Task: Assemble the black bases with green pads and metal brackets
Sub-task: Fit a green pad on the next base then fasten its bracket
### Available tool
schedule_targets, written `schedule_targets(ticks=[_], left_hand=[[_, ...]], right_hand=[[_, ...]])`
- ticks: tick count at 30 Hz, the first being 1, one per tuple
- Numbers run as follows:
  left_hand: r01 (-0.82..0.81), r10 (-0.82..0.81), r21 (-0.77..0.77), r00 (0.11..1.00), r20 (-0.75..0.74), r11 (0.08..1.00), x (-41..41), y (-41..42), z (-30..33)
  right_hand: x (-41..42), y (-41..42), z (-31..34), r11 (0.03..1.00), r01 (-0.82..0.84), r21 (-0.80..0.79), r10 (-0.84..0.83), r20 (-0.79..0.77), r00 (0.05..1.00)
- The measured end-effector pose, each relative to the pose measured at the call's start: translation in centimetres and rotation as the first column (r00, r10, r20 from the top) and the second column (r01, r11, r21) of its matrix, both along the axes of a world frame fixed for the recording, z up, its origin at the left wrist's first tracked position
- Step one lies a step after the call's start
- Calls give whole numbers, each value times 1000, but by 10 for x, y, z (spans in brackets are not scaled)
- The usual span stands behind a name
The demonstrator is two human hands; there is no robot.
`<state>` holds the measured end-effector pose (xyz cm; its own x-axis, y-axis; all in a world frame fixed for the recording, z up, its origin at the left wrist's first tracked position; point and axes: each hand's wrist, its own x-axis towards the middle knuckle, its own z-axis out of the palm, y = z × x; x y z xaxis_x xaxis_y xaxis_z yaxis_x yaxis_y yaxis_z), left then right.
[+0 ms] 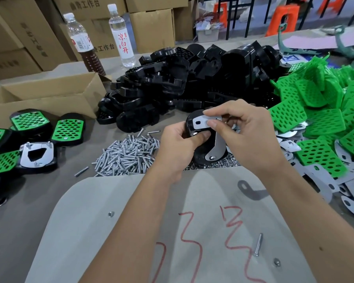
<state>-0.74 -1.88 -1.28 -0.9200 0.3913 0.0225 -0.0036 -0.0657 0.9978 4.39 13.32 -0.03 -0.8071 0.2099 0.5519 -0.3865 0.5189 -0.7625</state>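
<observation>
Gripping a black base (200, 148) from below, the left hand (178, 146) curls its fingers round the part and presses its thumb against the underside, holding it tilted above the bolt pile (127, 154). The right hand (243, 129) pinches a metal bracket (202, 122) between thumb and forefinger at the upper edge of the base; a curved arm of metal runs down across the base to a bolt near its lower end. Behind the hands lies a heap of black bases (192, 82), and to the right a heap of green pads (319, 111) with loose brackets (323, 180) beneath and beside it. Finished assemblies (67, 129) sit at the left, in front of an open cardboard box (49, 99). Two bottles (121, 35) stand behind the box.
</observation>
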Motion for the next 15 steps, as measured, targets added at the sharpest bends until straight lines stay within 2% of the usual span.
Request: schedule_targets(ticks=[7, 12, 15], left_hand=[[2, 0, -24, 998, 66, 1000, 4, -3, 8], [34, -54, 76, 957, 285, 997, 5, -9, 19], [-5, -6, 32, 945, 326, 999, 5, -9, 20]], right_hand=[[-1, -2, -3, 996, -3, 92, 9, -68, 998], [-1, 1, -4, 998, -13, 61, 18, -80, 997], [0, -1, -4, 995, -48, 82, 55, -90, 994]])
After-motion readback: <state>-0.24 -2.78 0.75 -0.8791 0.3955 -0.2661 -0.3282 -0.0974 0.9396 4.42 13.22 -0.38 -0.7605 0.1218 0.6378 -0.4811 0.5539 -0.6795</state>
